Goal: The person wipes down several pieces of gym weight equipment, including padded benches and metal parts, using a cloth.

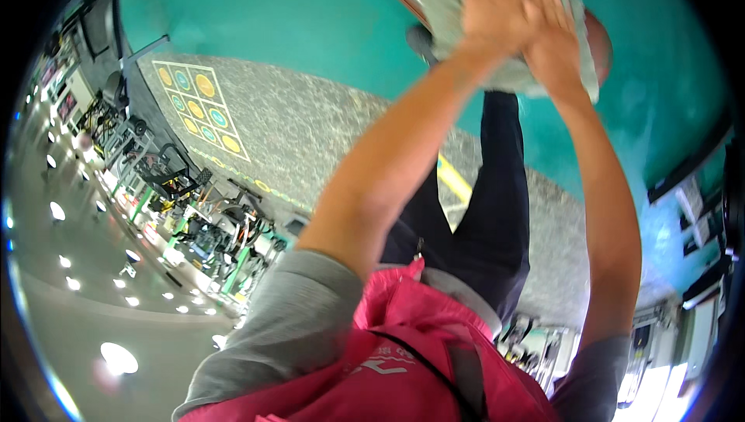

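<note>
My left hand (497, 7) lies flat on a grey-green cloth (446, 11), fingers stretched toward the top edge of the view. Close beside it, touching or slightly overlapping, my right hand (554, 43) rests on the same cloth with its fingers extended. Both arms reach straight forward. Under the cloth is a brown, smooth, rounded thing (599, 46) like a padded seat; it shows at both sides, and most of it is covered. The tips of my left fingers reach the picture's upper edge.
Green flooring (295, 11) surrounds the covered thing. A grey speckled floor strip (295, 108) bears a grid of yellow and teal circles (195, 104). Gym machines (171, 174) line the left side; a dark frame (691, 158) stands at right. A dark shoe (420, 40) is near the cloth.
</note>
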The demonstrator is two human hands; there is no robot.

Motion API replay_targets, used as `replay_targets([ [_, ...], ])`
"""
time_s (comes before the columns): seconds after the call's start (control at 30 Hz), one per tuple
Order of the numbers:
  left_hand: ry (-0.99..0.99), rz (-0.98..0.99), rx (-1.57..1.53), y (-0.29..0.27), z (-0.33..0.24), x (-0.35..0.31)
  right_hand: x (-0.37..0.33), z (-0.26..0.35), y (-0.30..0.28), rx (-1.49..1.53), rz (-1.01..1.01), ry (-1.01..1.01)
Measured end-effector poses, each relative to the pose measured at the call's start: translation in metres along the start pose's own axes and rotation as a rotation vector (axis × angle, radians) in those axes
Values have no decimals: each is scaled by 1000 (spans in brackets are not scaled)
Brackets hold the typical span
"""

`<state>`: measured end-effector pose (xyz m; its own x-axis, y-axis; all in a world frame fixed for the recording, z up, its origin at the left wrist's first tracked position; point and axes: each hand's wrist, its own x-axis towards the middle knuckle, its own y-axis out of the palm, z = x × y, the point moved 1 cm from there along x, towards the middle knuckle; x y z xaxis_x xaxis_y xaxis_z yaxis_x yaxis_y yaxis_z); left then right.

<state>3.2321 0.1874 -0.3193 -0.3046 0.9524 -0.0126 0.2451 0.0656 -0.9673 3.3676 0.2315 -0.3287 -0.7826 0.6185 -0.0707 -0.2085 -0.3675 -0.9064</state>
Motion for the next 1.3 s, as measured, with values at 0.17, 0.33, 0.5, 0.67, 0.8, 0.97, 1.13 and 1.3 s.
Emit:
replay_targets([
  [0.17, 113, 94, -269, -16, 21, -5, 14, 37, -11, 162, -36, 131],
  [0.33, -24, 295, -606, -60, 65, -93, 11, 89, -34, 165, 413, 34],
  [0.5, -368, 607, -738, -226, 165, -138, 24, 226, -76, 20, 550, -356],
  [0.67, -531, 496, -723, -324, 321, -171, 138, 430, -123, 24, 614, -485],
  [0.8, -459, 412, -562, -467, 446, -142, 261, 551, -146, 70, 492, -662],
  [0.97, -608, 210, -466, -561, 565, -112, 407, 685, -155, 132, 479, -902],
  [1.13, -793, -63, -521, -648, 671, -79, 547, 782, -146, 87, 522, -1060],
  [1.3, -924, -206, -496, -668, 761, -64, 654, 893, -143, 98, 628, -1243],
])
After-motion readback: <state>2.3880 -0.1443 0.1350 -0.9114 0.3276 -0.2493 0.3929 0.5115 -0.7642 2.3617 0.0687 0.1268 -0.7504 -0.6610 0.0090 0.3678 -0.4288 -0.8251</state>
